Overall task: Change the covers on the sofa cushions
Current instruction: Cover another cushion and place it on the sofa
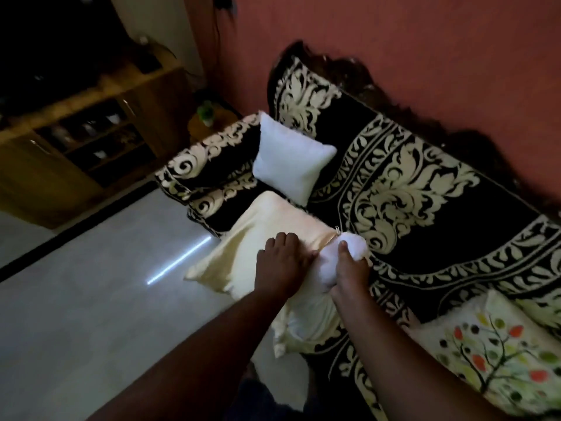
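On the sofa's [425, 165] front edge, at six o'clock from the bare white cushion [291, 165], we pin the cream cover [243, 253] flat with our left hand [282, 259], fingers spread, probably so it stays put while our right hand [349, 275] grips the white insert [340, 253] bulging from the zipper [337, 229] mouth. A black-and-cream throw drapes the seat; a tree-print cushion [498, 354] lies at four o'clock, pale floor [91, 314] at eight.

Black and cream against a red wall

The sofa throw [425, 189] is black with cream leaf scrolls; one bare cushion [291, 165] white, a cover [243, 256] pale yellow, the lower-right cushion [498, 354] printed with a coloured-leaf tree; the wall [394, 41] is dusty red.
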`<state>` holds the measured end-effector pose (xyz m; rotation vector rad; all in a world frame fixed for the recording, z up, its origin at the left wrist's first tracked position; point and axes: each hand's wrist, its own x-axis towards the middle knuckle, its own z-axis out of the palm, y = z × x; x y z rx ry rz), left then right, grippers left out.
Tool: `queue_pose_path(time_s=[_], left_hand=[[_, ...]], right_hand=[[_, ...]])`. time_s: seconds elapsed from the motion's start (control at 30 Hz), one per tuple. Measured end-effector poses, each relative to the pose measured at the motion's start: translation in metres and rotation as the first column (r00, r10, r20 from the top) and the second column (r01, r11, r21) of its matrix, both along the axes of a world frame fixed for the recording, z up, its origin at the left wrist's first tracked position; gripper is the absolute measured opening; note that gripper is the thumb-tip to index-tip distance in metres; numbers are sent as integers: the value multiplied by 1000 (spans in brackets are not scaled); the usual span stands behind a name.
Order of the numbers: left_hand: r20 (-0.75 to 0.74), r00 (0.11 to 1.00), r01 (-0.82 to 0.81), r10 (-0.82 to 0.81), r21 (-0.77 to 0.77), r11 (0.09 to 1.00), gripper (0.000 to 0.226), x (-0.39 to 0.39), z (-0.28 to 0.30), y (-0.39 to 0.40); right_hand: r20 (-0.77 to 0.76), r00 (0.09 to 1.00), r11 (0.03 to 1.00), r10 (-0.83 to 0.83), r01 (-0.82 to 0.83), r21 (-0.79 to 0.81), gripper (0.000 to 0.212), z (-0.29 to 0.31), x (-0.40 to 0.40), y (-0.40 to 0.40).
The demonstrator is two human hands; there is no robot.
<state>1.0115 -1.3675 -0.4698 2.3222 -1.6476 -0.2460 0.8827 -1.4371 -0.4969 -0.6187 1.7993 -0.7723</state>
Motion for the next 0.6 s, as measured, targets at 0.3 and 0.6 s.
queue_pose_path(time_s=[0.3,0.6], left_hand=[[-108,983,169,-152,179,969,29,-21,-150,-62],[-222,955,244,-194,227,943,24,-84,-289,-75]], right_hand=[[337,931,987,-140,104,121,41,-146,-22,-19],[-683,646,907,341,-416,59,98,-275,-105,2]])
